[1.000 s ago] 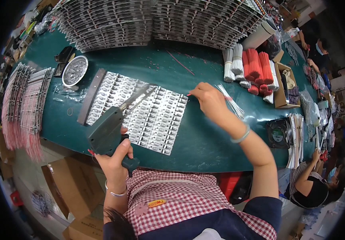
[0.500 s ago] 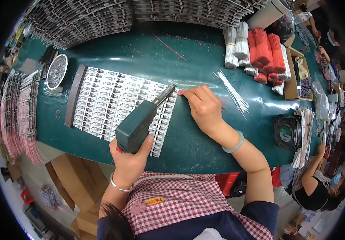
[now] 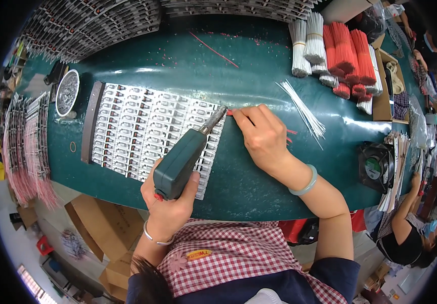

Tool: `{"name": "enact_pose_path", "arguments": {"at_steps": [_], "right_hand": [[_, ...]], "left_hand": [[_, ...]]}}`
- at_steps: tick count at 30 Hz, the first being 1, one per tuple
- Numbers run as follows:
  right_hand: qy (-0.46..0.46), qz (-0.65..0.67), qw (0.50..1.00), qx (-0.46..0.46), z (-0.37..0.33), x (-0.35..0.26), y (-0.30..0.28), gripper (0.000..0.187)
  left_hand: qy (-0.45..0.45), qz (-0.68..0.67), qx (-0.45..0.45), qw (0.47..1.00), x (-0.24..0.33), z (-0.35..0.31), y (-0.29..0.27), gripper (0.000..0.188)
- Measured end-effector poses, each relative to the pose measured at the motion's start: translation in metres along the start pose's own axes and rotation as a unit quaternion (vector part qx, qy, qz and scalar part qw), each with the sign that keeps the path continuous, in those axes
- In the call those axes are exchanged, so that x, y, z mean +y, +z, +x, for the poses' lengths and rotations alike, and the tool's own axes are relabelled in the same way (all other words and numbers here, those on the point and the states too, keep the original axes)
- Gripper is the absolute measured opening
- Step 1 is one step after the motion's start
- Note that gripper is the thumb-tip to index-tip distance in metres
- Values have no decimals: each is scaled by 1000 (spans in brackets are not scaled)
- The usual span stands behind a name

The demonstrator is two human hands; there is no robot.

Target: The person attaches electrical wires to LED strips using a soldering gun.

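Dark green soldering gun is what I've got in the left hand, fingers and thumb wrapped round it, metal tip up at the top right corner of the silvery board. With the right hand I'm pinching some red wire right beside that tip. Honestly can't tell from my feed if tip and wire touch. Board's lying on the green bench, dark bar along its left side. Loose white wires are fanned out past my right hand, with red bundles and white bundles piled further up. White-rimmed bowl sits off left, near the bar.
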State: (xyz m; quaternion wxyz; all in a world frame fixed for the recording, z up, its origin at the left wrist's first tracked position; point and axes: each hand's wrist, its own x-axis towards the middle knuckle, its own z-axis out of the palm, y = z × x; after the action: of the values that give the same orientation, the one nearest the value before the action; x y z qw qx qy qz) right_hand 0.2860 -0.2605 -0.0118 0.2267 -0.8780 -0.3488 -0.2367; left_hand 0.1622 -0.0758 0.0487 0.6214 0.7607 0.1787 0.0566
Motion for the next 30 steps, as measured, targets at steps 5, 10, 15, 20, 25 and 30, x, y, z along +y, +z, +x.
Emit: {"name": "enact_pose_path", "arguments": {"at_steps": [5,10,15,20,25,30], "right_hand": [[-6,-12,1000,-6,-1,1,0,23],[-12,-17,1000,2,0,-1,2,21],[10,-9,1000,-11,2,-4,-2,23],[16,-9,1000,-14,2,-5,-3,23],[20,-7,1000,-19,2,-5,-3,23],[-1,-8,1000,9,-1,-1,3,22]], "left_hand": [[11,55,-10,998,7,-1,1,18],[19,91,0,996,8,-4,3,15],[40,102,-12,994,8,-4,3,14],[63,48,21,997,8,-7,2,21],[76,42,32,996,2,-9,0,25],[81,40,32,995,1,-10,-1,25]]}}
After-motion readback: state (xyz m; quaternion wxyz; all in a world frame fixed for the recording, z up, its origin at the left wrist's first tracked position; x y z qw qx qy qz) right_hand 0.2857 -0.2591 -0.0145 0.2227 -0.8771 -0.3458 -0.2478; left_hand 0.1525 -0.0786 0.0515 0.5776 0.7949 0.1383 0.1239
